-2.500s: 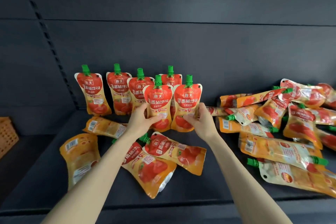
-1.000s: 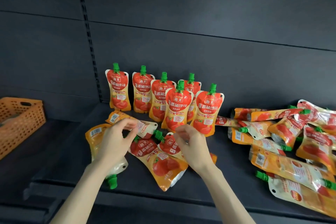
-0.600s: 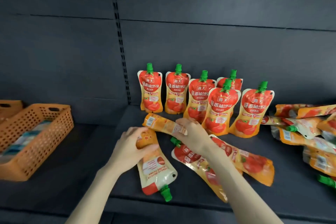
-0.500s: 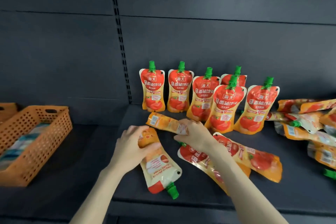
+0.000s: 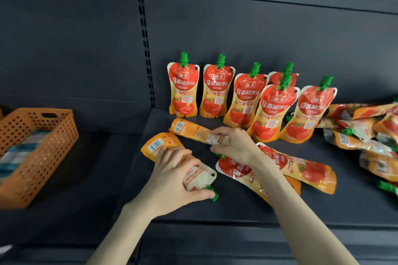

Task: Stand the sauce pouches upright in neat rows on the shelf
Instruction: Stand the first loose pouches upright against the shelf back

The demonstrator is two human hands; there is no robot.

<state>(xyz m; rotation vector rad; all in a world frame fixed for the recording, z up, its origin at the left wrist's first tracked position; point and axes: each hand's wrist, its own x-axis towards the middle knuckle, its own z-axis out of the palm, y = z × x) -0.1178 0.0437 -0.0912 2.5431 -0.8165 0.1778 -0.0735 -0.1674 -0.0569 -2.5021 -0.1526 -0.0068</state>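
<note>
Left grip [image 5: 176,176]: your palm faces down, fingers and thumb curled in a clasp.
Right grip [image 5: 234,146]: your fingers curled, pinching.
Forearms [image 5: 301,217]: bare, both extended forward.

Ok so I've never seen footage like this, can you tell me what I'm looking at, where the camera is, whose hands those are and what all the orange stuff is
There is no machine here. A person wears one camera on the head, so you look forward and down along their own arms. The dark surface is a shop shelf. Six upright pouches of sauce with green caps stand at the back. A heap of pouches lies on the right, and two flat pouches lie under the right forearm. The left hand grips a near pouch lying back side up, cap toward the camera. The right hand grips a far pouch, also lying, by one end. The orange basket stands on the left.
</note>
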